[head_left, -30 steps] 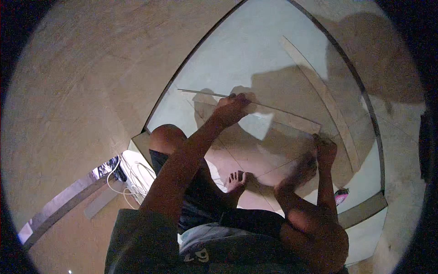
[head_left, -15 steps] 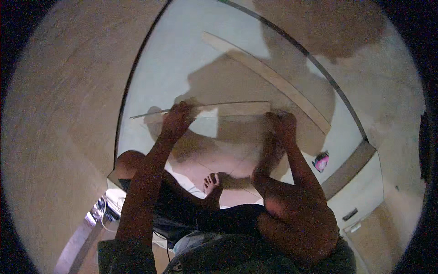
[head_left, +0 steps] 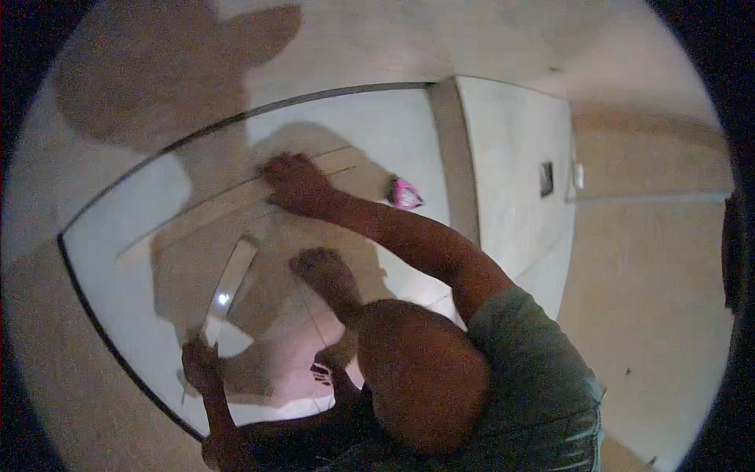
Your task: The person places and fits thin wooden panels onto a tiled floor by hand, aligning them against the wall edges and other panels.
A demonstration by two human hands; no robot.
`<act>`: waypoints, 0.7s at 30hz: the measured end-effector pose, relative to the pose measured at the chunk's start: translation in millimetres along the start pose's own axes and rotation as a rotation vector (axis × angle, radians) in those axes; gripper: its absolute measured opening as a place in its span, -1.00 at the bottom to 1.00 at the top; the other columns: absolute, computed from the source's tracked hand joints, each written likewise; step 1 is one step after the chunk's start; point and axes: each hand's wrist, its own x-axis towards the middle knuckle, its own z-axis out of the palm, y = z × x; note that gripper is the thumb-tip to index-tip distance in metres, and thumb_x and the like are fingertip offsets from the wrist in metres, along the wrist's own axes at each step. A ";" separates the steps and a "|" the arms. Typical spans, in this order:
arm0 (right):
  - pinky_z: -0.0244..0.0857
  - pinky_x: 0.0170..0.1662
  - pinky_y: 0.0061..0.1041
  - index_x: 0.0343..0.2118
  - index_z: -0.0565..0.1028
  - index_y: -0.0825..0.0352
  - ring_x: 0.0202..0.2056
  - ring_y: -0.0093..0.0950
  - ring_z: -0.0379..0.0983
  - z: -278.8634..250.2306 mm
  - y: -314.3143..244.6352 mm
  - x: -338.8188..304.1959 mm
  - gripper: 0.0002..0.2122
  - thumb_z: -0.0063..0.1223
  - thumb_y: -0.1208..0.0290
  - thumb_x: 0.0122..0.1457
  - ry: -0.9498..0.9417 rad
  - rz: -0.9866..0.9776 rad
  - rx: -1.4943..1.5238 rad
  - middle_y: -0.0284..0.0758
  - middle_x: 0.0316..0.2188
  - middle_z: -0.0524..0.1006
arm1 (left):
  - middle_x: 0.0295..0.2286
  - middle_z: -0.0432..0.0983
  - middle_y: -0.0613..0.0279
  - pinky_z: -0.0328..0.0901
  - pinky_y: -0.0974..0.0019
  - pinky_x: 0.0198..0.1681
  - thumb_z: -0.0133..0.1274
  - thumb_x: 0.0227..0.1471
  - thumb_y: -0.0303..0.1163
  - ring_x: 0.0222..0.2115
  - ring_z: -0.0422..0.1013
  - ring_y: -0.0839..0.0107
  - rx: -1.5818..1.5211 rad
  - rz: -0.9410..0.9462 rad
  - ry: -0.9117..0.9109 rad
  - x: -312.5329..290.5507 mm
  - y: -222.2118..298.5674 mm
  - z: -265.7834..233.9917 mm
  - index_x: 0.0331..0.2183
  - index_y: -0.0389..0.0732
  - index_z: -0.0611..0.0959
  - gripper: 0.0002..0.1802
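Observation:
In my left hand (head_left: 202,366) is one end of a short, pale, flat strip (head_left: 236,271) that looks like wood. The strip slants up and away from my closed fingers, with a bright glint on its face. My right hand (head_left: 295,182) lies over a longer pale wooden strip (head_left: 200,216) on the white surface. Its fingers look curled, and I cannot make out what they hold. A thin dark line shows beside the long strip, just right of that hand. To the right sits a small pink and black object (head_left: 404,193), too blurred to name.
My bare feet rest on the white surface (head_left: 110,271), which has a dark edge (head_left: 102,315) around it. At the right, a brown step edge (head_left: 456,157) meets a white panel with a dark rectangular slot (head_left: 547,179). My shadow falls across the strips.
The view has turned to the right. My right hand has left the short strip's end and reached over to the long strip. My left hand still holds the short strip.

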 end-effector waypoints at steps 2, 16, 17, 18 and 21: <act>0.23 0.09 -0.13 -0.05 0.45 0.36 0.02 -0.13 0.36 -6.5 6.8 2.3 -0.48 0.24 0.20 -0.09 -0.037 -0.041 -0.060 -0.11 -0.02 0.44 | -0.08 0.52 0.00 0.28 0.08 0.08 0.34 -0.16 -0.12 -0.05 0.42 0.04 0.038 0.039 0.167 -2.1 -16.0 17.2 -0.12 -0.24 0.59 -0.42; 0.42 -0.22 -0.15 0.02 0.38 0.34 -0.28 -0.15 0.56 -44.9 6.3 -118.1 -0.28 0.26 -0.10 -0.12 -0.263 0.271 0.086 -0.14 -0.35 0.57 | -0.28 0.54 0.04 0.36 0.10 -0.10 0.36 -0.18 -0.25 -0.21 0.44 0.03 -0.294 0.185 0.289 -1.6 -16.3 14.9 -0.20 -0.31 0.62 -0.51; 0.42 -0.24 -0.15 -0.06 0.42 0.32 -0.29 -0.16 0.56 -42.4 10.4 -129.7 -0.34 0.27 -0.10 -0.13 -0.226 0.253 0.103 -0.15 -0.38 0.57 | -0.27 0.54 0.05 0.36 0.13 -0.10 0.34 -0.15 -0.26 -0.21 0.44 0.02 -0.283 0.198 0.273 1.1 -19.4 16.6 -0.20 -0.31 0.62 -0.53; 0.42 -0.26 -0.15 -0.14 0.47 0.30 -0.31 -0.17 0.56 -40.8 9.5 -137.5 -0.40 0.28 -0.09 -0.13 -0.184 0.224 0.127 -0.16 -0.40 0.57 | -0.26 0.54 0.05 0.35 0.16 -0.10 0.32 -0.12 -0.26 -0.21 0.44 0.02 -0.262 0.203 0.264 1.6 -31.4 16.7 -0.20 -0.31 0.62 -0.55; 0.39 -0.34 -0.17 -0.30 0.50 0.26 -0.37 -0.19 0.56 -39.1 6.9 -166.1 -0.50 0.33 -0.05 -0.18 -0.038 0.230 0.191 -0.19 -0.45 0.56 | -0.28 0.54 0.05 0.34 0.17 -0.10 0.31 -0.13 -0.26 -0.23 0.43 0.04 -0.581 0.241 0.307 11.6 -57.0 27.6 -0.22 -0.31 0.62 -0.57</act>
